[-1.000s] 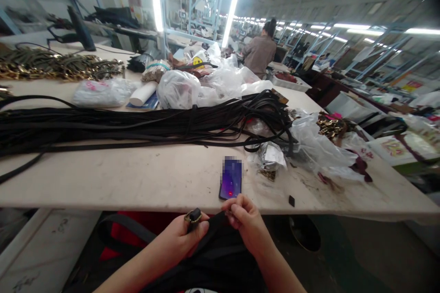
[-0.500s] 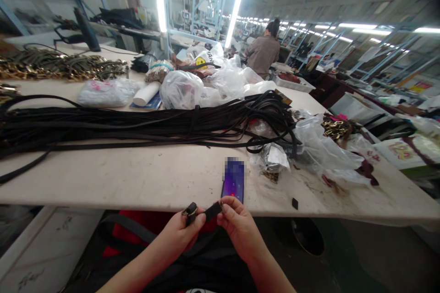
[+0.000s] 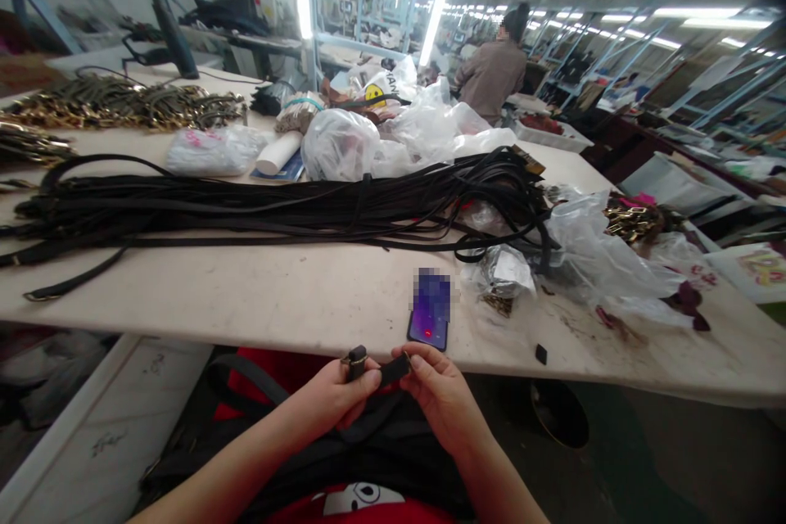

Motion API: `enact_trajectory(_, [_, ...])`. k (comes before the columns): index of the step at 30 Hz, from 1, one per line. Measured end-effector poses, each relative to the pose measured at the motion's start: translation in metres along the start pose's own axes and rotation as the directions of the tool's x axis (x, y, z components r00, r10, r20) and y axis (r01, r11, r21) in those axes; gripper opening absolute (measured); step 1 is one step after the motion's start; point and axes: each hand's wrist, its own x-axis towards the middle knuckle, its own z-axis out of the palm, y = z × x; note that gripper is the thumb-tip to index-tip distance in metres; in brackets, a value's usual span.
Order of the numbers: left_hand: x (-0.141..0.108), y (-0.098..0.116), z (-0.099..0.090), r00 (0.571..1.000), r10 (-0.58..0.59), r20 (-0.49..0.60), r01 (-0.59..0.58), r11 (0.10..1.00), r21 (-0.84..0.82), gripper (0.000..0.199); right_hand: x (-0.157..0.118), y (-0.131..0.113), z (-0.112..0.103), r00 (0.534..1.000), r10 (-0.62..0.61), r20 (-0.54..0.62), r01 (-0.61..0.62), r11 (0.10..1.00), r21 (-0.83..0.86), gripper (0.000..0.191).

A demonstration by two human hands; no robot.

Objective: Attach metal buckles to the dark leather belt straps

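- Reference: the phone point(image 3: 430, 318) lies screen up on the table point(image 3: 295, 303), near the front edge.
- Left hand point(image 3: 337, 397): on the wearer's side of the phone, to its left. Thumb and fingers are closed on a black strap point(image 3: 393, 372); a folded section with a metal fitting point(image 3: 350, 362) projects above the grip.
- Right hand point(image 3: 443, 393): on the wearer's side of the phone, close to it. Fingertips pinch the other visible end of the strap; the metal detail there is too small to identify.
- Strap position: spans both hands, nearer the wearer than the phone.
- Strap bundle point(image 3: 295, 209): beyond the phone, extending mainly left.
- Clear bag point(image 3: 509, 268): right of the phone, just beside it.
- Small black piece point(image 3: 541, 354): right of the phone, near the table's front edge.
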Motion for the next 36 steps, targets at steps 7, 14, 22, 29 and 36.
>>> enact_trajectory(7, [-0.001,-0.001,-0.002,0.999,-0.022,0.042,0.023,0.999,-0.044,0.040,-0.005,0.005,-0.001,0.995,-0.052,0.080,0.067,0.977,-0.200,0.023])
enact_trajectory(14, [0.005,-0.001,0.008,0.996,0.038,-0.085,-0.040,0.999,-0.025,0.047,-0.006,0.008,0.009,0.973,-0.138,0.187,0.206,0.883,-0.422,0.018])
enact_trajectory(22, [0.004,-0.008,0.004,0.995,0.096,-0.041,-0.094,0.994,0.058,0.047,-0.015,-0.001,0.010,0.887,-0.300,0.352,0.462,0.620,-0.634,0.018])
enact_trajectory(29, [0.004,-0.010,0.010,0.971,0.181,-0.159,-0.170,0.982,0.080,0.062,-0.011,0.002,0.016,0.912,-0.300,0.279,0.409,0.627,-0.663,0.016])
enact_trajectory(36, [0.001,-0.007,0.006,0.967,0.151,-0.205,-0.131,0.986,0.105,0.052,-0.017,-0.007,0.024,0.854,-0.299,0.427,0.521,0.506,-0.688,0.014])
